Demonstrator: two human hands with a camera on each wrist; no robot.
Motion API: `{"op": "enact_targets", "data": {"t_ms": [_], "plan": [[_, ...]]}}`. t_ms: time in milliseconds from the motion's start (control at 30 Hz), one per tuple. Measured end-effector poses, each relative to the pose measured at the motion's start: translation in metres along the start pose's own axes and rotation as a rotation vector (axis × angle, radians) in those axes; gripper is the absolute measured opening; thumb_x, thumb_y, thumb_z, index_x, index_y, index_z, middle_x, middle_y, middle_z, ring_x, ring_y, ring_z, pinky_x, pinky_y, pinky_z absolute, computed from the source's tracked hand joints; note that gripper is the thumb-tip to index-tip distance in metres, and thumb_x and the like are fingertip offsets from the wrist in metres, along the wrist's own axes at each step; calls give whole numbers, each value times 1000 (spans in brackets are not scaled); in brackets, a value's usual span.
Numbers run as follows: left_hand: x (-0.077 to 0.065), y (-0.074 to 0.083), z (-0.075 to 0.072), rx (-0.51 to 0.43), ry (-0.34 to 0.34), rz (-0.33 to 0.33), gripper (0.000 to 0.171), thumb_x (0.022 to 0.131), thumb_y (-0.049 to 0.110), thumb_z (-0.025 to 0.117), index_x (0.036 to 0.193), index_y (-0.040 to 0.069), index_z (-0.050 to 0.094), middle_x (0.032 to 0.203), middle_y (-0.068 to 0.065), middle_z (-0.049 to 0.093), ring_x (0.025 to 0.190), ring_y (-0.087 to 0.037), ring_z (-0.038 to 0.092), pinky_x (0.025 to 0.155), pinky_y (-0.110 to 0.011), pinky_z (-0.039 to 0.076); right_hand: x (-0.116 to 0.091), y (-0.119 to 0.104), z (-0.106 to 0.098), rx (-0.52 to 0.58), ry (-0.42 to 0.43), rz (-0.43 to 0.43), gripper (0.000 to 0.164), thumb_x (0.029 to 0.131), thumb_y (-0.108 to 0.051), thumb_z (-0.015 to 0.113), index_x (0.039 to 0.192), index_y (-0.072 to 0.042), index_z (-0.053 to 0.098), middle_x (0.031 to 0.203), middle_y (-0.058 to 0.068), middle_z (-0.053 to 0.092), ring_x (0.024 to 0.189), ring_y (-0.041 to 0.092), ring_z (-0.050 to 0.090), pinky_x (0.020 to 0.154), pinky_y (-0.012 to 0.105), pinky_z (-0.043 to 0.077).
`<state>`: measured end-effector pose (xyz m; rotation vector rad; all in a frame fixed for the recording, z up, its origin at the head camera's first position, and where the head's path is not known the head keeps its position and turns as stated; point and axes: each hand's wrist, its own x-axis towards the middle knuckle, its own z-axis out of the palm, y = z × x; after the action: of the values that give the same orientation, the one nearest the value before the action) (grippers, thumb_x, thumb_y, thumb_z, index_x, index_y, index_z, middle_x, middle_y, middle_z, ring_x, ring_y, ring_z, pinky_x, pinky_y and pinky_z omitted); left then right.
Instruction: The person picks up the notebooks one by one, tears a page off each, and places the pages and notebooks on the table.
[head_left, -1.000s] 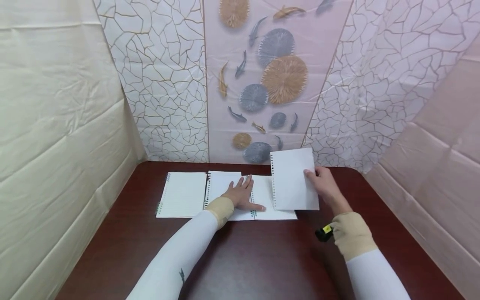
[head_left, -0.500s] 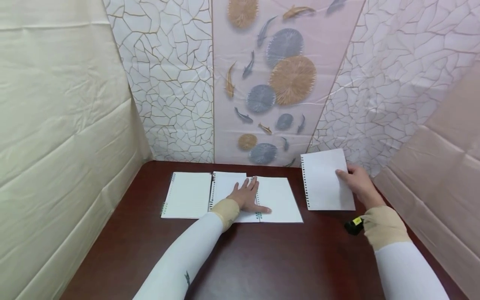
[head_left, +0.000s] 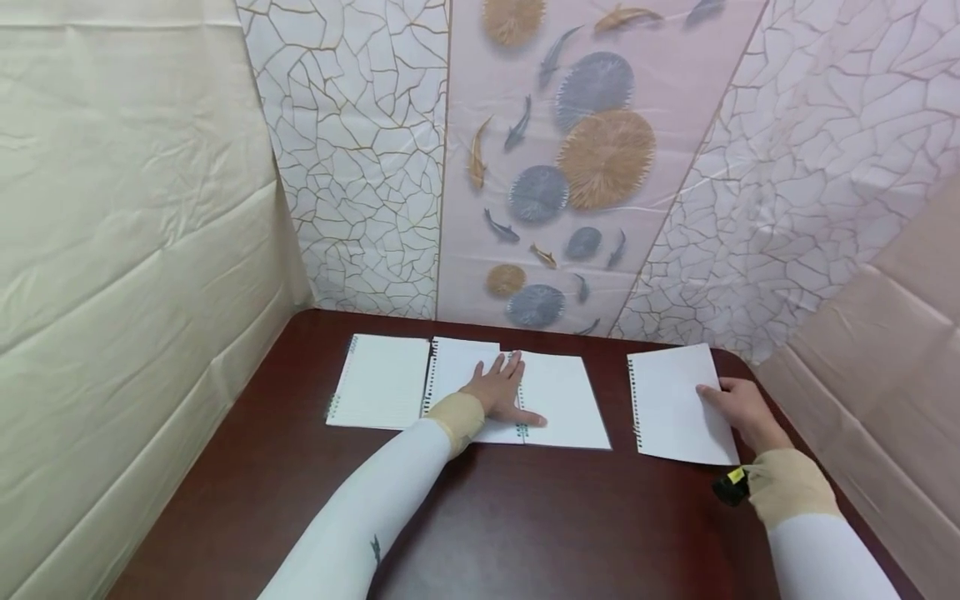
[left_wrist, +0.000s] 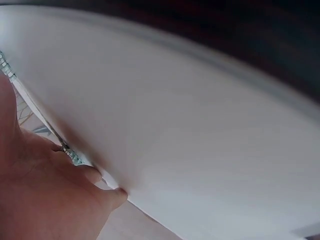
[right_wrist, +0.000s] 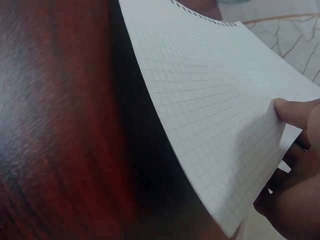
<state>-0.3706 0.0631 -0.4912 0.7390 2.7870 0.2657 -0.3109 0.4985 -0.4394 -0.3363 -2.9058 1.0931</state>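
My left hand rests with spread fingers across the teal-ringed spine of an open notebook. Its thumb reaches onto the right-hand page, and the fingers cover part of the left-hand page. In the left wrist view that white page fills most of the picture, the teal rings close by the hand. At the right, my right hand pinches the right edge of a loose sheet of paper, thumb on top. The sheet has punched holes along its left edge. Faint ruled lines show on it in the right wrist view, where it bends close over the table.
A second open notebook with a lined page lies left of the hand on the dark red table. Patterned cloth hangs behind the table, and beige cloth lines both sides.
The right hand has carried the sheet rightward, off the notebook page it overlapped, then lowered it toward the table. My left hand keeps its place on the notebook while the head view shifts slightly.
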Motion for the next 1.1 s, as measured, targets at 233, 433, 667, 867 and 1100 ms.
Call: {"op": "enact_targets", "data": {"t_ms": [233, 433, 667, 867, 1100], "plan": [[15, -7, 5, 15, -19, 6, 133, 80, 94, 54, 172, 14, 3, 178, -1, -12, 163, -27, -8, 129, -55, 1, 0, 10, 8, -23, -24, 19, 65, 107, -26, 57, 139, 29, 44, 128, 44, 56, 97, 34, 64, 74, 36, 56], [34, -19, 12, 14, -35, 29, 136, 78, 97, 52, 171, 16, -4, 175, 2, -20, 162, -26, -14, 128, -55, -4, -1, 10, 16, -72, -57, 36, 69, 107, -28, 57, 143, 28, 40, 141, 48, 44, 119, 51, 56, 91, 55, 56], [23, -17, -1, 3, -29, 34, 131, 82, 92, 56, 172, 15, 0, 177, 0, -15, 163, -27, -10, 129, -54, -1, 1, 11, 28, -142, -16, -1, 67, 104, -28, 63, 139, 26, 47, 139, 48, 47, 117, 54, 58, 93, 59, 55], [2, -7, -19, 18, -19, 44, 126, 85, 89, 57, 172, 11, 8, 179, -5, -5, 164, -30, -1, 130, -54, 6, 1, 9, 33, -182, -10, 51, 71, 101, -31, 69, 138, 24, 44, 133, 46, 51, 112, 51, 59, 91, 59, 54], [11, -14, -11, 6, -10, 34, 134, 78, 97, 53, 172, 13, 8, 179, -2, -5, 164, -28, 0, 130, -54, 6, -2, -18, 40, -320, 137, 2, 84, 98, -41, 72, 147, 16, 35, 138, 47, 39, 126, 65, 38, 99, 75, 35]]}}
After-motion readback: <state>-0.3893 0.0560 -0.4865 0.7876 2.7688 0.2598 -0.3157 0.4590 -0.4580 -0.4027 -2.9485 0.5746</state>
